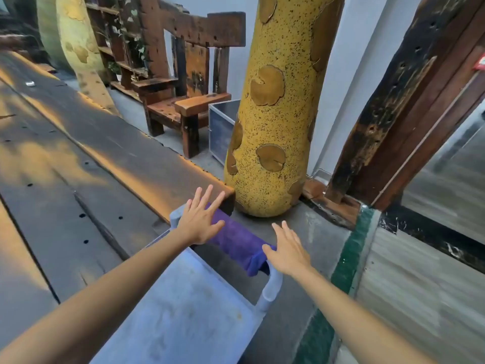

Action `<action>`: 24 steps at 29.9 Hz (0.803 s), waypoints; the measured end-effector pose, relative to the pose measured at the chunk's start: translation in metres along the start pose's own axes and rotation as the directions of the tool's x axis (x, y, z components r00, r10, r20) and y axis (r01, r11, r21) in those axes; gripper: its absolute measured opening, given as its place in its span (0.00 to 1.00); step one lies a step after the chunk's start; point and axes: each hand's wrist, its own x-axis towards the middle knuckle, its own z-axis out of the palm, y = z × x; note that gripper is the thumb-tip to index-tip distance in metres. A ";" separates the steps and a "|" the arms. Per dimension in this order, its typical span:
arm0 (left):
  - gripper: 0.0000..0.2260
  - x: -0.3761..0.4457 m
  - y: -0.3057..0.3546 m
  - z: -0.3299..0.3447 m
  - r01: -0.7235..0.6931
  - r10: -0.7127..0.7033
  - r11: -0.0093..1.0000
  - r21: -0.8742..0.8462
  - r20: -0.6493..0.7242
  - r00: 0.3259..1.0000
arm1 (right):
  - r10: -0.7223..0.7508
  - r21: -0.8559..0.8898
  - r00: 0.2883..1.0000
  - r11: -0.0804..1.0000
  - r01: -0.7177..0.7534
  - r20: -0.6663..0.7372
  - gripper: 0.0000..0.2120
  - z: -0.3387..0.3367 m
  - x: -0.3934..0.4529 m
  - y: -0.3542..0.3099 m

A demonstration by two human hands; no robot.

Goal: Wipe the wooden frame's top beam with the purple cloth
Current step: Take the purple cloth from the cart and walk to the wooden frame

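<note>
The purple cloth (pixel 237 241) hangs draped over the handle bar of a pale blue cart (pixel 183 306) just below me. My left hand (pixel 200 218) hovers over the cloth's left end with fingers spread wide. My right hand (pixel 287 249) is flat and open at the cloth's right end, its thumb touching the fabric. Neither hand grips anything. A dark wooden frame (pixel 393 101) with rough, worn beams leans up the right side of the view. Its top beam is out of sight.
A long dark wooden table (pixel 78 153) fills the left. A tall yellow speckled pillar (pixel 278 114) stands right behind the cart. A heavy wooden chair (pixel 183 82) and a metal box (pixel 223 127) sit beyond. Grey floor lies between the cart and the frame.
</note>
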 end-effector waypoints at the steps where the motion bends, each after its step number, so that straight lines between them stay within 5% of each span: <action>1: 0.38 0.000 -0.002 0.005 0.005 -0.005 1.000 -0.008 0.026 1.000 | 0.038 0.029 0.999 0.999 -0.039 0.028 0.32 0.005 0.002 0.000; 6: 0.36 0.001 -0.004 0.028 0.032 -0.029 0.998 -0.050 0.077 0.997 | 0.180 0.238 0.983 0.953 -0.186 0.048 0.20 0.025 0.008 0.009; 11: 0.31 0.004 0.005 0.043 -0.031 0.038 0.994 -0.101 0.062 0.997 | 0.060 0.208 0.993 0.977 -0.038 -0.100 0.05 0.029 0.009 0.020; 19: 0.24 0.015 0.064 0.045 -0.206 0.246 0.879 -0.430 0.038 0.969 | -0.171 0.287 0.944 0.924 0.253 -0.282 0.03 -0.004 0.042 0.030; 24: 0.22 0.038 0.106 0.039 -0.143 0.090 0.864 -0.482 -0.130 0.987 | -0.340 0.382 0.884 0.807 0.450 -0.321 0.04 -0.056 0.071 0.027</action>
